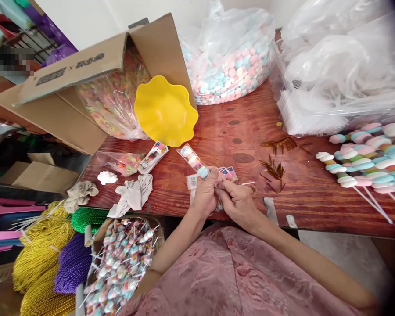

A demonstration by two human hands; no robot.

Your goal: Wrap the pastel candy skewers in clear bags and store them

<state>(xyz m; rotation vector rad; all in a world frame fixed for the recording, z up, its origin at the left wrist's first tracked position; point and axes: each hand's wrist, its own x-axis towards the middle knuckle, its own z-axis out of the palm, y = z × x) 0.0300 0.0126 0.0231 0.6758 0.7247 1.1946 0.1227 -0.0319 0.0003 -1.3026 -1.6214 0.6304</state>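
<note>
Two hands (222, 195), one bagged marshmallow skewer (195, 161)

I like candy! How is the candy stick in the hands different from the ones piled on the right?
The candy stick in the hands sits inside a clear bag; the piled candy sticks are bare. The left hand and right hand hold it, while the pile lies on the table. Both are pastel marshmallow skewers.

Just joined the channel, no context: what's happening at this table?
A person is working at a wooden table. The left hand grips a marshmallow skewer in a clear sleeve; the right hand pinches at its lower end. Gold twist ties lie just to the right, bare marshmallow skewers further right, and wrapped ones fill a box below the table edge.
</note>
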